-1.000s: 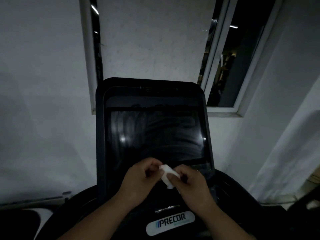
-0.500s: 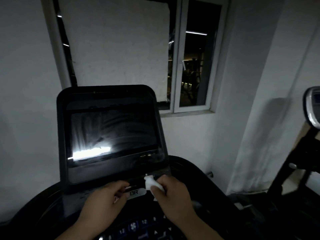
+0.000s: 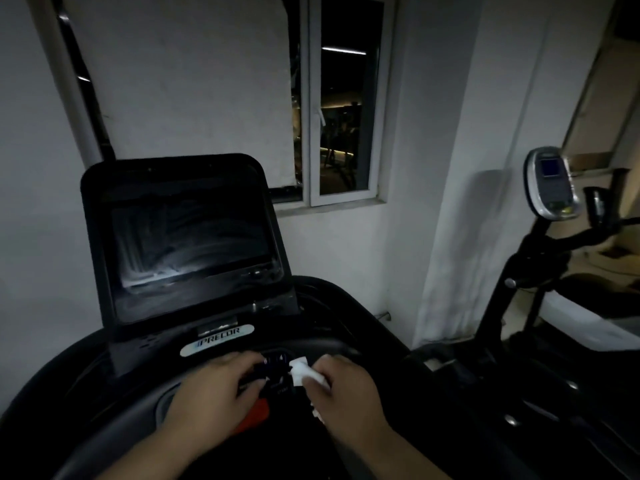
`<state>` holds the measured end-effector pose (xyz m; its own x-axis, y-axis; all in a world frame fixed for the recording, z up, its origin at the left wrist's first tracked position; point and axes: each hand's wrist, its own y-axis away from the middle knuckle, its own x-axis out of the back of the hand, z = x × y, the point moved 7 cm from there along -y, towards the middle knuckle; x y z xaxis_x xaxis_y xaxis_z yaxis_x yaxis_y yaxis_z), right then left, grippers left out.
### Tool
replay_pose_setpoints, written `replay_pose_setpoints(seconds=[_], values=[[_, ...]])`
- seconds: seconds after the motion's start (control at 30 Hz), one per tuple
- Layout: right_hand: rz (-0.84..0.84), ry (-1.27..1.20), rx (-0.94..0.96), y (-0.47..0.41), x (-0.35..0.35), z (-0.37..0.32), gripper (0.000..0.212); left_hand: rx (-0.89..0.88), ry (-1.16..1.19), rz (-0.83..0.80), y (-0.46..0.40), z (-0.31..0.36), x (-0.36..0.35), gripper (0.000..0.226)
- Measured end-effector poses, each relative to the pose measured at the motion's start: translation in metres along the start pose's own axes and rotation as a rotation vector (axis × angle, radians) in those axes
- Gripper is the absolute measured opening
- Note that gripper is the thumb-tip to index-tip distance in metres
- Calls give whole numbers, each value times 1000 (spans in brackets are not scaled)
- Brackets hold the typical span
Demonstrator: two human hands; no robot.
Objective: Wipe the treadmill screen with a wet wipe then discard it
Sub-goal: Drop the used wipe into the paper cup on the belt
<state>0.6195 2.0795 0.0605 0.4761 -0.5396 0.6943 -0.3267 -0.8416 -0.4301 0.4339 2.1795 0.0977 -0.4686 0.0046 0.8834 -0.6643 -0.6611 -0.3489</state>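
Observation:
The treadmill screen (image 3: 194,244) is dark, with pale wet streaks across its glass, set in a black console (image 3: 104,209) at the left. A white wet wipe (image 3: 302,373), crumpled small, is pinched in my right hand (image 3: 346,393) low in the view, over the black control panel (image 3: 275,370). My left hand (image 3: 214,393) hovers just left of it with curled fingers holding nothing, above a red stop button (image 3: 256,414).
A white wall and a window (image 3: 343,112) stand behind the treadmill. An exercise bike with a small display (image 3: 550,181) stands to the right. A curved black handrail (image 3: 349,306) runs around the console.
My view has swung right and down. Both hands have dropped from the screen's lower edge to the control panel. The left hand has let go of the wipe; only the right holds it.

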Motion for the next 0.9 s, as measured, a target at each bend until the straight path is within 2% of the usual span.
replay_pose_setpoints(seconds=[0.3, 0.53, 0.7, 0.9], values=[[-45, 103, -29, 86, 3, -36, 24, -24, 81, -83, 88, 8, -21, 40], [-38, 149, 2, 123, 16, -50, 27, -15, 24, -45, 131, 25, -8, 40], [-40, 136, -27, 150, 26, -33, 25, 20, -9, -81, 150, 42, -14, 43], [-65, 132, -53, 217, 49, 16, 24, 83, -40, -161, 198, 97, -47, 51]])
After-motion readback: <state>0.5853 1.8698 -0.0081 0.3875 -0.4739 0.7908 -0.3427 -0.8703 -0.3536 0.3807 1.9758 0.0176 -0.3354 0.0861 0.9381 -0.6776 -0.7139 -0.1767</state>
